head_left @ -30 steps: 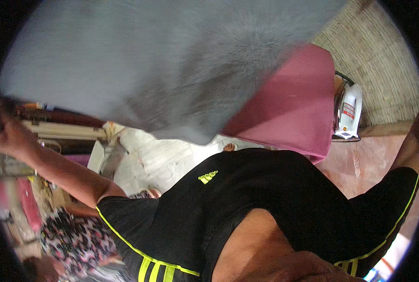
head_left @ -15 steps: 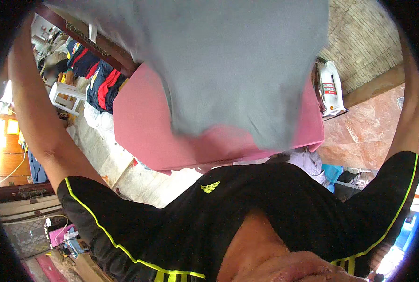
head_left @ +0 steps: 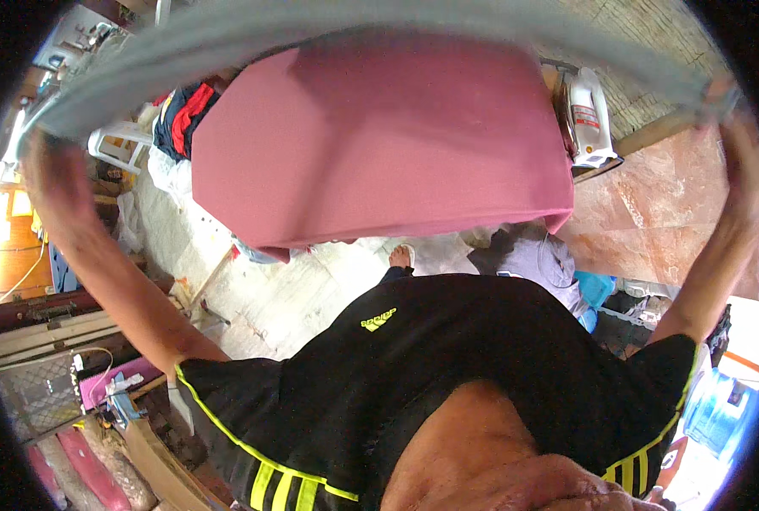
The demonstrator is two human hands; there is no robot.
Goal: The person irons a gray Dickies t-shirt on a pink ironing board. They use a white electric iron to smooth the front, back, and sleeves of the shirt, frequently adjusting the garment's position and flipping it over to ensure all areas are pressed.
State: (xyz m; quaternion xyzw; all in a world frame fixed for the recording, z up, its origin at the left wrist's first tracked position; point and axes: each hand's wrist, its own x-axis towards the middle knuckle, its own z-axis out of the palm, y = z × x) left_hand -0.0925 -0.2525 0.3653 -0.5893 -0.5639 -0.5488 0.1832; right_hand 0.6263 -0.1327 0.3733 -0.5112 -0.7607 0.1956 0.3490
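A grey cloth is stretched in a blurred arc across the top of the view, above a table covered in pink cloth. My left hand, raised at the far left, grips one end of it. At the far right my right hand holds the other end, its fingers closed and smeared by motion. Whether the grey cloth is a garment I cannot tell. To the right of the pink cover stands a white clothes iron, untouched.
Folded dark and red clothes lie beyond the table's left side, near a white plastic stool. A lilac cloth bundle sits below the table's right corner. A blue water bottle stands at lower right.
The grey cloth has swung up and away from the table and is now drawn out wide, uncovering the pink cover. Both hands have come into view at the sides.
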